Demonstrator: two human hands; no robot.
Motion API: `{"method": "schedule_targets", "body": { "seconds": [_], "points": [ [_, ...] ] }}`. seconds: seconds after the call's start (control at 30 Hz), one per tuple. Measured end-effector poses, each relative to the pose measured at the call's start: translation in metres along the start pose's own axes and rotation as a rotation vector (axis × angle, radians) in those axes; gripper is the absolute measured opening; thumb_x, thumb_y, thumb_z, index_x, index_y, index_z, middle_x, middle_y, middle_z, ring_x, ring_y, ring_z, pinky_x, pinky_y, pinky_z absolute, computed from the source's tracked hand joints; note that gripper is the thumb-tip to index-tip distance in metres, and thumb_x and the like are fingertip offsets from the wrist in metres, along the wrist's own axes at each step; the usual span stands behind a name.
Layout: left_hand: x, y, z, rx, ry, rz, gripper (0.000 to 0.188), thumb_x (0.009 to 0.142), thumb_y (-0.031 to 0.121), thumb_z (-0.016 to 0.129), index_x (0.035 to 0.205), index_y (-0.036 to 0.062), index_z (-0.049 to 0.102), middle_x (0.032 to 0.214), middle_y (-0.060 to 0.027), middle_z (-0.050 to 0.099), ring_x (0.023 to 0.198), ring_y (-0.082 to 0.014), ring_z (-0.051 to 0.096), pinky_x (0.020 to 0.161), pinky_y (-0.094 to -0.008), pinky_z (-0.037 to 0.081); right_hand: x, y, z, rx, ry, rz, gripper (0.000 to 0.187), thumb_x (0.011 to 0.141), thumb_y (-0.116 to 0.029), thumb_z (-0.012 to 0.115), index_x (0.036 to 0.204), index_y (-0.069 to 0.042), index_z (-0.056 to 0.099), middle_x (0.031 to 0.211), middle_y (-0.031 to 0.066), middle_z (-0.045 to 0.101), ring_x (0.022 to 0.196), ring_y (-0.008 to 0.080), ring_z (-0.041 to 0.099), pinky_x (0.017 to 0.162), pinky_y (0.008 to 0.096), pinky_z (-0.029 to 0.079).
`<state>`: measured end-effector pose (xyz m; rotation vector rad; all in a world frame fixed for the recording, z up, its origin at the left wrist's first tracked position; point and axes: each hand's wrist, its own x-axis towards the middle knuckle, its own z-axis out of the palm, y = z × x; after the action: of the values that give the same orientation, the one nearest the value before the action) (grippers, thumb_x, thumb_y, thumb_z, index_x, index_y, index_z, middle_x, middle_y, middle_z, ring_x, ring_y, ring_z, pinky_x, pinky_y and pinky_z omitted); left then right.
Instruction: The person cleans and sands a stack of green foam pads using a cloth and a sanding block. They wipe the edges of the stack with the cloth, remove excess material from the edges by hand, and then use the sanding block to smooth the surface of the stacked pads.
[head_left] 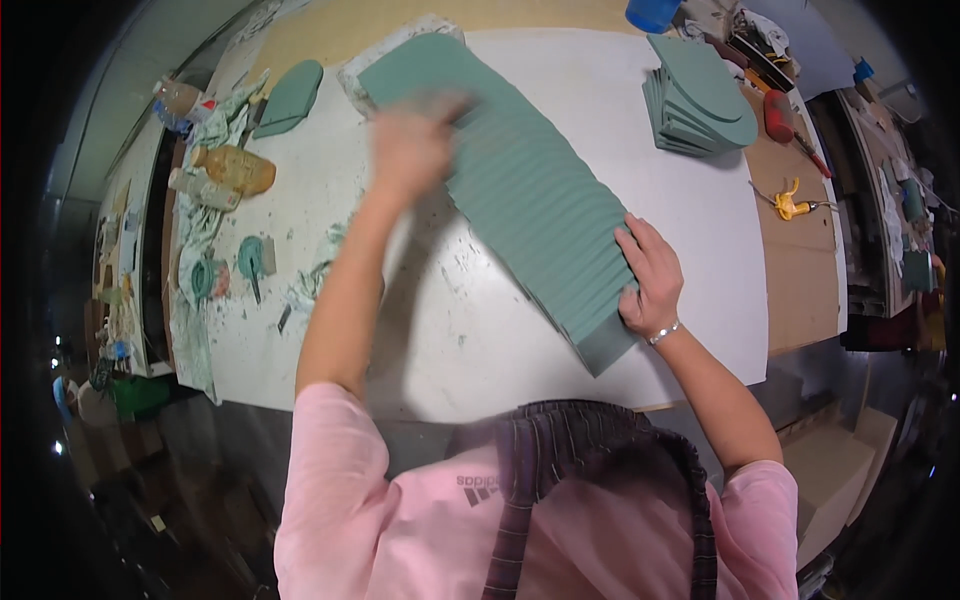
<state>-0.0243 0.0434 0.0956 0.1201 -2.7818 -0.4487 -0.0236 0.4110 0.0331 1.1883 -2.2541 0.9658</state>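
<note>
A long row of overlapping flat green pieces (545, 200) runs slantwise over the white-covered table, from the far left toward me. Only narrow strips of most pieces show; the rounded far end and squared near end are plainer. My left hand (410, 150), smeared by motion, is closed over the far part of the row. A dark blurred thing shows at its fingers, too unclear to name. Along the row's right edge, near its close end, my right hand (655, 275) grips the pieces, fingertips and thumb pressed to their edges.
At the far right stand stacked green pieces (700, 100). Beside them are a red-handled tool (779, 117) and a yellow tool (790, 203). On the left lie an amber bottle (238, 170), crumpled cloth (215, 135) and a separate green piece (290, 98). A blue container (652, 14) is at the back.
</note>
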Motion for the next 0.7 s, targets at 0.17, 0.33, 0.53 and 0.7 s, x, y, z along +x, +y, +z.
{"method": "schedule_targets", "body": {
  "seconds": [0.17,0.33,0.53,0.7],
  "points": [
    [-0.021,0.037,-0.019,0.021,0.111,-0.111,0.046,0.081,0.028,0.066,0.127,0.0193,0.064,0.118,-0.0194,0.065,0.104,-0.0387,0.06,0.092,-0.0484,0.049,-0.005,0.009,0.001,0.001,-0.016,0.002,0.055,0.082,-0.037,0.05,0.124,-0.004,0.065,0.132,0.0215,0.06,0.113,0.0422,0.06,0.092,0.0483,0.049],
    [-0.072,0.095,-0.013,-0.103,-0.175,0.274,0.059,0.077,0.02,0.072,0.135,0.0196,0.059,0.139,-0.0177,0.053,0.124,-0.0408,0.05,0.106,-0.0463,0.042,-0.003,0.003,-0.004,0.039,-0.036,0.01,0.054,0.079,-0.032,0.054,0.124,-0.006,0.066,0.134,0.0202,0.059,0.116,0.0417,0.057,0.094,0.0482,0.048],
    [-0.087,0.135,-0.02,0.044,0.159,-0.18,0.057,0.081,0.016,0.073,0.136,0.0147,0.058,0.132,-0.0152,0.059,0.121,-0.0385,0.052,0.104,-0.0454,0.043,0.0,0.013,-0.034,0.129,-0.292,0.085,0.079,0.071,-0.034,0.075,0.141,-0.006,0.052,0.148,0.0213,0.044,0.132,0.0404,0.044,0.106,0.0481,0.041],
    [-0.112,0.157,0.002,0.138,0.009,-0.053,0.058,0.074,0.023,0.074,0.129,0.0119,0.061,0.124,-0.0191,0.061,0.111,-0.0395,0.057,0.095,-0.0493,0.047,-0.006,0.066,-0.047,0.544,-0.599,0.353,0.125,0.059,-0.031,0.092,0.155,0.001,0.019,0.157,0.0253,0.029,0.145,0.0387,0.031,0.119,0.0417,0.028]
  ]
}}
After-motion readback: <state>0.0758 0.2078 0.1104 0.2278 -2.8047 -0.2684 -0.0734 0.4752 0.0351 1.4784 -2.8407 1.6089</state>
